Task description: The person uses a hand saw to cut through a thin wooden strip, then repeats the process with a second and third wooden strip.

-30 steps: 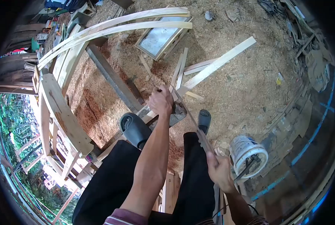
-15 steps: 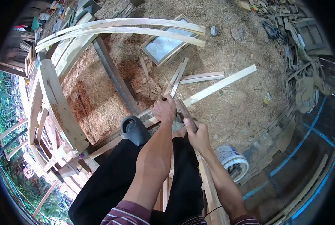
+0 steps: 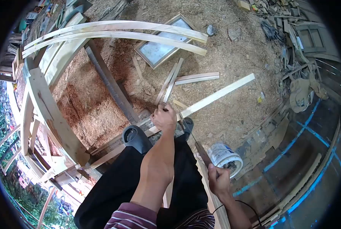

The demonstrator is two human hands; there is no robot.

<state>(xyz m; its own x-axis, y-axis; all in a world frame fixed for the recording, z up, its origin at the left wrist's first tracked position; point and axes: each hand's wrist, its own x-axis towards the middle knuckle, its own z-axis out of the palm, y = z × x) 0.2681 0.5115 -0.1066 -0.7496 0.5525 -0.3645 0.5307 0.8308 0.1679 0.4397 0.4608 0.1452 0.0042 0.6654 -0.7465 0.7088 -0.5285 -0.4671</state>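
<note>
My left hand is closed around a long pale wooden strip, pressing it down near my feet. In my right hand, lower and to the right, is the handle end of a handsaw. The saw is seen nearly edge-on, and its thin blade runs up to the strip just right of my left hand. Exactly how deep the blade sits in the wood cannot be made out. My dark grey clogs rest by the strip, one on each side of my left hand.
A white bucket stands beside my right forearm. Ahead on the sawdust lie short strips and a framed pane. Long curved pale slats stretch across the upper left, above a thick beam.
My right hand has drawn back toward my body and to the right, exposing more of the saw blade. My left hand still holds the strip. The camera view has shifted slightly.
</note>
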